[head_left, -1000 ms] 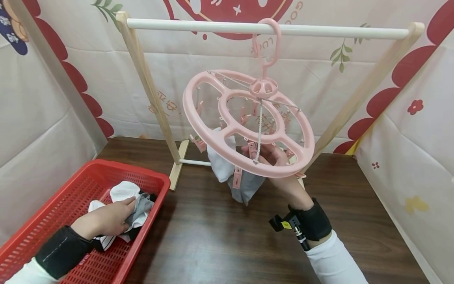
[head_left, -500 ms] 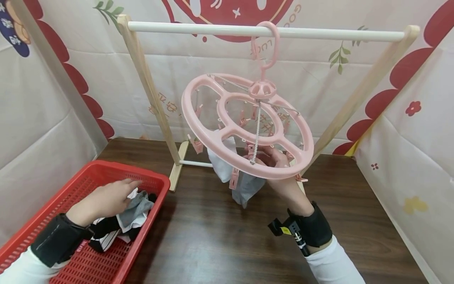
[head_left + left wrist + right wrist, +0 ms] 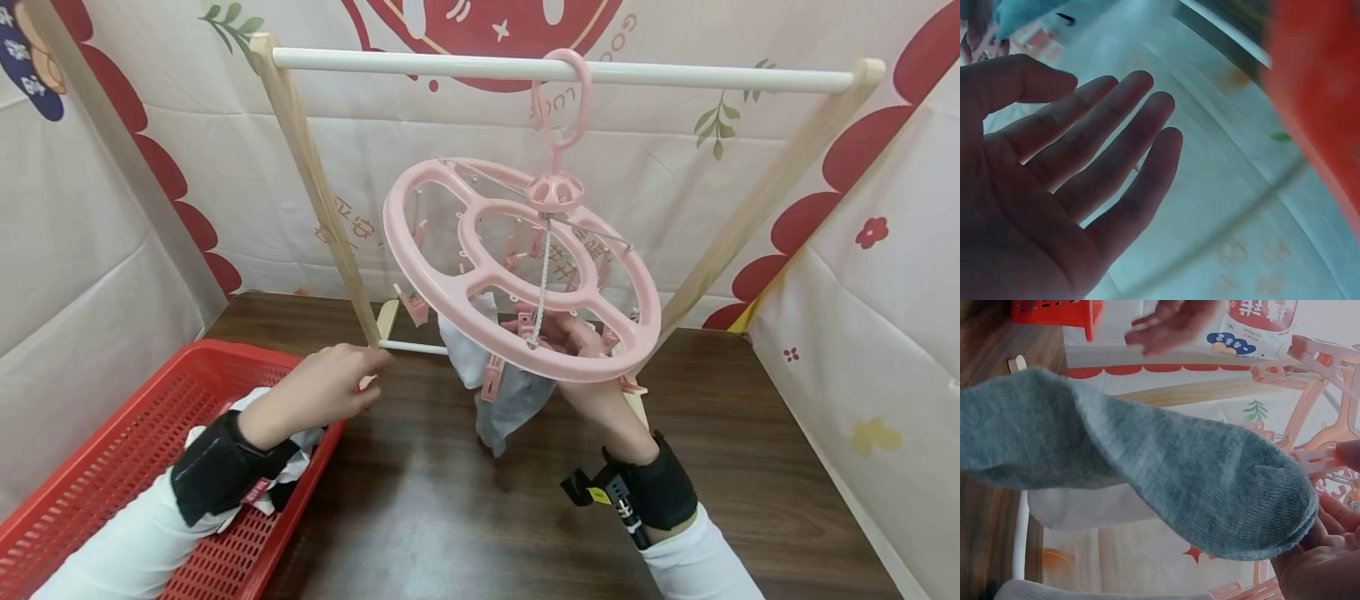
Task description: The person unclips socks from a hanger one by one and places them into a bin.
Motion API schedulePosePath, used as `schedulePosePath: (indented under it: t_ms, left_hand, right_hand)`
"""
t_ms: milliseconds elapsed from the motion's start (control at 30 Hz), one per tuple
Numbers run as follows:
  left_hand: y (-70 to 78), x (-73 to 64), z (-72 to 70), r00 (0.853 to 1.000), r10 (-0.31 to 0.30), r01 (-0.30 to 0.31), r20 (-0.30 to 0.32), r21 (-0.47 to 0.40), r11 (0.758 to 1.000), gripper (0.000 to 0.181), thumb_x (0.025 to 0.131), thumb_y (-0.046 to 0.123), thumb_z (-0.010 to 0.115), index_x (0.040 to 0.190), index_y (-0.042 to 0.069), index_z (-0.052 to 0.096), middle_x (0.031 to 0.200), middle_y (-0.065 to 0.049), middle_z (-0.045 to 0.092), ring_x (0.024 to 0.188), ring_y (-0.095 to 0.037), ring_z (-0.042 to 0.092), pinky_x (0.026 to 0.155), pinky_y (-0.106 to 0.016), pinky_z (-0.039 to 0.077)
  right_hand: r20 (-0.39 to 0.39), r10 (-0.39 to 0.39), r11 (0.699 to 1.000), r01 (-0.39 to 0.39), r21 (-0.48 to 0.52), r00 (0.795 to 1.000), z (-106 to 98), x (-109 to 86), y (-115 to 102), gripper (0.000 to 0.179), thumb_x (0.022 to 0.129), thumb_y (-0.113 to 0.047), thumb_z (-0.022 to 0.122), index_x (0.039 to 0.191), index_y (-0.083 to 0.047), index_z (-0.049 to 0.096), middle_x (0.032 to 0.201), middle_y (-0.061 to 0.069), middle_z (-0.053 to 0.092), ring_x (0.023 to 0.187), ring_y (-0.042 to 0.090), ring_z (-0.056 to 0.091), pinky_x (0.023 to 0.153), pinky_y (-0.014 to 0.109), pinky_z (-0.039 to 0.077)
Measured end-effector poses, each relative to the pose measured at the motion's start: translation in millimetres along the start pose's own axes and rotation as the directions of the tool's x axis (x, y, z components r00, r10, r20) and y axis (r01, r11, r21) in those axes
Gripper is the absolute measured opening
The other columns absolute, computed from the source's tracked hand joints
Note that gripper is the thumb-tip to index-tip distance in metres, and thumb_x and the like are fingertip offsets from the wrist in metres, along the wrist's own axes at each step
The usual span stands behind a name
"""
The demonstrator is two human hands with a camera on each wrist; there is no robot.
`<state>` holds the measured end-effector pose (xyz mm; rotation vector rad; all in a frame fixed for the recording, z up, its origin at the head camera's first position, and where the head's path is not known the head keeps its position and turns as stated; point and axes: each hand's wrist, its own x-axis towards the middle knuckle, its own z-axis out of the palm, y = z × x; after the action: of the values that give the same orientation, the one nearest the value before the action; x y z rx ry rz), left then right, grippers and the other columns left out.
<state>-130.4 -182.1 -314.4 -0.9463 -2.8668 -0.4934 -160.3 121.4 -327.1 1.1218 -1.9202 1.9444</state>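
Note:
A round pink clip hanger (image 3: 450, 293) hangs tilted by its hook. My right hand (image 3: 581, 337) is under its near side, pinching a pink clothespin (image 3: 1317, 461) between thumb and fingers. At that clothespin is the toe end of a grey sock (image 3: 1210, 475), whose leg dangles below the ring. A white sock (image 3: 467, 354) hangs just left of it. Fingers extended and holding nothing, my left hand (image 3: 322, 392) is over the right side of the red basket (image 3: 191, 354). White, grey and black socks (image 3: 296, 467) in the basket are partly hidden under that forearm.
The hanger's hook loops over the white rod (image 3: 420, 63) of a wooden stand (image 3: 318, 192). Several unused clothespins (image 3: 412, 307) dangle round the ring. Printed cloth walls (image 3: 847, 333) enclose the brown table (image 3: 420, 517).
My left hand has risen out of the basket and moved right toward the hanger. The grey sock's leg has dropped lower. My right hand stays at the clothespin.

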Motion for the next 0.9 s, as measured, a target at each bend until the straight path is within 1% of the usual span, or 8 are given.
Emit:
schedulePosePath:
  t_ms: [267,367,467,567,667,733,800,900]
  left_hand:
    - [16.6,30.9,14.2,0.996,0.088,-0.090,-0.028,-0.049,0.995,0.025,0.082,0.005,0.067,0.108,0.007,0.069,0.097,-0.003,0.069,0.087,-0.020,0.066,0.069,-0.040,0.052]
    - [22.2,42.5,21.7,0.987,0.155,-0.157,-0.030,-0.089,0.983,0.026,0.082,0.009,0.070,0.108,0.004,0.068,0.098,-0.005,0.070,0.087,-0.018,0.066,0.072,-0.036,0.052]
    - [28.0,52.7,30.7,0.976,0.216,-0.220,-0.042,-0.149,0.964,0.030,0.082,0.014,0.073,0.108,0.003,0.064,0.099,-0.007,0.069,0.090,-0.018,0.066,0.076,-0.034,0.051]
    - [34.7,61.6,40.2,0.970,0.236,-0.244,-0.063,-0.235,0.941,0.039,0.081,0.018,0.077,0.114,0.005,0.060,0.105,-0.008,0.068,0.096,-0.018,0.064,0.081,-0.033,0.050]
    - [41.4,69.3,48.8,0.967,0.234,-0.254,-0.099,-0.348,0.902,0.054,0.079,0.019,0.080,0.125,0.007,0.055,0.114,-0.005,0.063,0.099,-0.015,0.059,0.085,-0.031,0.046]
    - [44.9,72.6,53.1,0.962,0.236,-0.271,-0.136,-0.396,0.878,0.061,0.078,0.016,0.081,0.130,0.002,0.052,0.113,-0.005,0.060,0.097,-0.014,0.055,0.085,-0.029,0.044]
    - [47.8,74.6,56.4,0.953,0.246,-0.298,-0.177,-0.407,0.863,0.043,0.080,0.007,0.076,0.118,0.001,0.056,0.099,-0.005,0.059,0.087,-0.013,0.051,0.080,-0.027,0.042]
    - [50.2,74.7,59.2,0.937,0.259,-0.328,-0.233,-0.338,0.882,0.014,0.080,-0.002,0.066,0.089,0.003,0.056,0.076,-0.001,0.048,0.074,-0.012,0.045,0.070,-0.024,0.038]
  right_hand:
    - [-0.024,0.005,0.994,-0.002,0.112,1.000,6.0,-2.5,0.1,0.061,0.089,-0.035,0.069,0.130,0.003,0.047,0.115,0.004,0.066,0.112,0.017,0.060,0.090,0.027,0.047]
    - [-0.038,0.012,0.993,-0.007,0.116,0.999,6.1,-3.1,-0.8,0.066,0.088,-0.035,0.070,0.127,0.011,0.045,0.116,0.009,0.066,0.113,0.018,0.059,0.092,0.029,0.046]
    - [-0.063,0.050,0.996,-0.045,0.074,0.997,6.7,-7.6,-2.6,0.070,0.089,-0.033,0.069,0.129,0.017,0.040,0.123,0.021,0.059,0.117,0.017,0.056,0.096,0.030,0.043]
    - [-0.086,0.105,0.994,-0.102,0.039,0.991,7.5,-13.8,-5.5,0.064,0.093,-0.023,0.066,0.134,0.017,0.037,0.132,0.030,0.048,0.122,0.015,0.050,0.098,0.029,0.041]
    - [-0.085,0.151,0.987,-0.146,0.068,0.985,9.5,-15.2,-7.5,0.059,0.093,-0.019,0.064,0.136,0.012,0.038,0.135,0.029,0.045,0.124,0.019,0.048,0.100,0.031,0.040]
    - [-0.068,0.170,0.981,-0.163,0.104,0.983,11.8,-12.4,-8.3,0.060,0.093,-0.025,0.066,0.134,0.010,0.040,0.131,0.026,0.050,0.124,0.023,0.050,0.100,0.034,0.040]
    - [-0.054,0.178,0.976,-0.170,0.138,0.982,14.1,-9.0,-9.0,0.061,0.092,-0.032,0.067,0.131,0.008,0.042,0.127,0.022,0.054,0.122,0.026,0.051,0.099,0.036,0.041]
    - [-0.053,0.189,0.972,-0.179,0.154,0.980,16.2,-6.9,-9.8,0.059,0.091,-0.035,0.066,0.129,0.005,0.044,0.124,0.019,0.057,0.121,0.026,0.052,0.099,0.035,0.041]
